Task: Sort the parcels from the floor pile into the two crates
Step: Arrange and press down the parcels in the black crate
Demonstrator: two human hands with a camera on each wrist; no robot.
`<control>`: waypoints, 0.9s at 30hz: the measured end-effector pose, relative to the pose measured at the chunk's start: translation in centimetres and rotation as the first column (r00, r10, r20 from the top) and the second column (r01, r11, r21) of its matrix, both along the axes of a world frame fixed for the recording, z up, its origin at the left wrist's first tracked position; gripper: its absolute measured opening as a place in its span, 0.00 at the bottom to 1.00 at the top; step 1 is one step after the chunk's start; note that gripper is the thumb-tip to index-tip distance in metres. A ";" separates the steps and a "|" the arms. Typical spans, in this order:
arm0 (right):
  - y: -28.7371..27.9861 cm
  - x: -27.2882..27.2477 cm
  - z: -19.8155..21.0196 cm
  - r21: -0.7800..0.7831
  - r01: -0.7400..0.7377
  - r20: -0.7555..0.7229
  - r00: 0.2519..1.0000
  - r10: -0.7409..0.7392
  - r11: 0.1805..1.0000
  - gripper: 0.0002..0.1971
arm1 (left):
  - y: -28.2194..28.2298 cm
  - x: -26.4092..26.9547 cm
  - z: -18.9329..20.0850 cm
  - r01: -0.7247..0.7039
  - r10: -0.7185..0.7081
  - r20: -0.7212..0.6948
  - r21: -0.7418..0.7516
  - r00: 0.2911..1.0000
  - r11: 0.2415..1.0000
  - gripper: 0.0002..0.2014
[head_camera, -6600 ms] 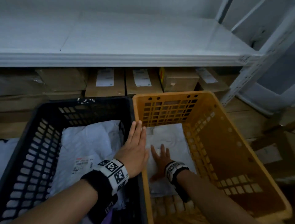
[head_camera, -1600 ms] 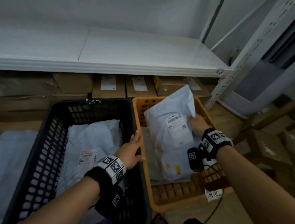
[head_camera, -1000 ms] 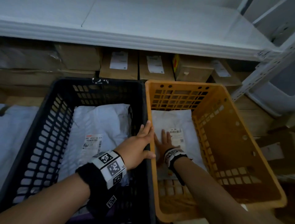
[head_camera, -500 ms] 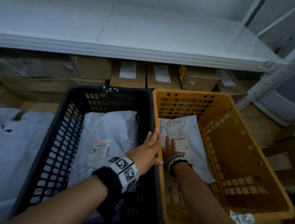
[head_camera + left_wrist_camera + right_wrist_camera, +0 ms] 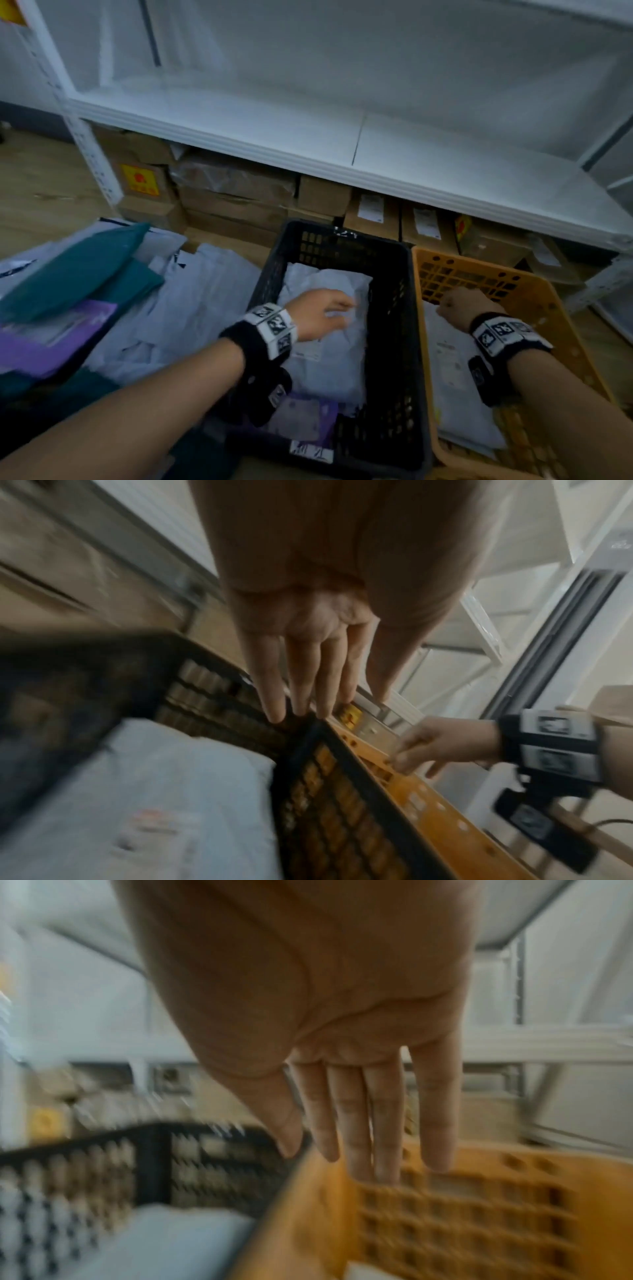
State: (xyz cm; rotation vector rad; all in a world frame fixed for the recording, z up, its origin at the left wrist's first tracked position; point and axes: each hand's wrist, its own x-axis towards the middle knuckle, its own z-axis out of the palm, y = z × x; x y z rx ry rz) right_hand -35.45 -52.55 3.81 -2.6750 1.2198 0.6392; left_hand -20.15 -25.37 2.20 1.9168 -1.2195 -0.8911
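I am low on a wooden floor (image 5: pixel 41 192) in front of a white shelf (image 5: pixel 342 150) with cardboard boxes (image 5: pixel 236 192) stacked beneath it, and neither grip has anything in it. My left hand (image 5: pixel 317 317) hangs over the black crate (image 5: pixel 397 342), fingers (image 5: pixel 301 674) straight and loose, clear of the white parcel (image 5: pixel 329 342) lying directly below it; my right hand (image 5: pixel 462 306) hovers over the orange crate (image 5: pixel 534 294), its fingers (image 5: pixel 383 1118) also slack and spread narrow, above the white parcel (image 5: pixel 459 387) on that crate's floor. Both hands being empty, I judge the step in hand to be fetching the next piece. The floor pile (image 5: pixel 102 308) lies off to the left of my left hand, just outside the black crate's wall: teal mailers (image 5: pixel 78 274) on top, a purple one (image 5: pixel 51 339) nearer me, pale bags (image 5: pixel 191 301) against the crate. To do it well I would swing the left hand over that wall rather than reach across with the right, take a top piece so nothing beneath drags, and pinch it by an edge with the thumb under, since these soft bags look slippery and likely to sag. I would turn the label up before choosing a crate. Both wrist views are smeared, so I would slow down before closing the fingers.
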 end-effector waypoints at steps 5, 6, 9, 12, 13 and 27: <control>9.7 5.6 3.6 -0.003 -0.161 0.346 0.926 0.152 0.987 0.10 | 12.3 8.4 0.5 -0.344 0.348 0.076 -0.058 0.934 0.937 0.12; 12.2 7.0 3.4 0.028 -0.213 0.385 0.904 0.186 0.977 0.10 | 14.5 9.9 0.0 -0.414 0.417 0.097 -0.052 0.904 0.909 0.11; 19.6 10.3 1.1 0.111 -0.454 0.439 0.821 0.366 0.884 0.13 | 19.9 13.9 -2.6 -0.635 0.623 0.187 0.005 0.759 0.772 0.11; 25.4 12.1 -2.8 0.158 -0.630 0.414 0.741 0.528 0.760 0.22 | 22.9 16.2 -6.1 -0.781 0.747 0.239 0.100 0.620 0.616 0.10; 26.6 12.5 -4.1 0.156 -0.669 0.398 0.716 0.574 0.727 0.25 | 23.3 16.5 -7.2 -0.795 0.759 0.240 0.120 0.605 0.595 0.10; 29.2 15.0 -12.1 -0.110 -0.775 0.310 0.568 0.762 0.622 0.27 | 22.2 16.8 -15.3 -0.758 0.636 0.414 0.385 0.651 0.526 0.28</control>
